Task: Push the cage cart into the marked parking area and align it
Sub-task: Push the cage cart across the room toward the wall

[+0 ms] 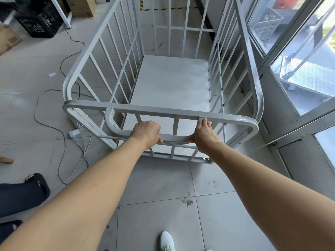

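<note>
Head view shows a white tubular cage cart (170, 84) with rounded corners.

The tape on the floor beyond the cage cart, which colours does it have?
The tape has yellow and black stripes; the head view shows it.
</note>
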Demonstrator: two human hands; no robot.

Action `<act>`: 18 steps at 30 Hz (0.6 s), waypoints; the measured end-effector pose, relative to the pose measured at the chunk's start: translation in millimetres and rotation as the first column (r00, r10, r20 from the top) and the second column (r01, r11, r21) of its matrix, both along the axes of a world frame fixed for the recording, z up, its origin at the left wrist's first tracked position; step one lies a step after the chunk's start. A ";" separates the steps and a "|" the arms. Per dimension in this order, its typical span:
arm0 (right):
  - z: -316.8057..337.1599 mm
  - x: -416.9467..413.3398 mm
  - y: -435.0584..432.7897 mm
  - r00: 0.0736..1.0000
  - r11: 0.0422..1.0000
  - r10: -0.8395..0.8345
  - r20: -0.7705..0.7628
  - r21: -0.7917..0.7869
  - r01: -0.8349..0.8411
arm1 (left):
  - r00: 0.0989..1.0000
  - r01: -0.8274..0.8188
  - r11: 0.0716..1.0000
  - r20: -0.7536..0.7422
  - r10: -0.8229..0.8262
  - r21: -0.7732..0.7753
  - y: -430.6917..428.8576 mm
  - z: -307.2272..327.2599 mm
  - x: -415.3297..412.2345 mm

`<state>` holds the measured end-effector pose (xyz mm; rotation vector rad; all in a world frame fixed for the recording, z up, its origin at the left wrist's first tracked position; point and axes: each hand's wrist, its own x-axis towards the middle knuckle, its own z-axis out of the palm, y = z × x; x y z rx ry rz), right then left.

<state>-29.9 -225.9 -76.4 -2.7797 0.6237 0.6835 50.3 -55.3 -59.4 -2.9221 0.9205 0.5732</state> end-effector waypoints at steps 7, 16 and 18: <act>-2.6 22.0 -47.7 1.000 1.000 0.017 0.020 -0.008 -0.017 | 0.999 -0.035 0.999 -0.004 0.035 -0.034 -44.4 -3.1 17.9; -1.2 62.5 -131.4 0.999 0.999 0.043 0.032 0.026 -0.044 | 0.956 -0.179 0.984 -0.238 0.170 -0.016 -83.9 -8.3 61.8; -4.4 73.5 -154.4 0.997 0.997 0.061 0.039 0.037 -0.063 | 0.945 -0.229 0.973 -0.244 0.220 -0.009 -95.3 -10.9 71.9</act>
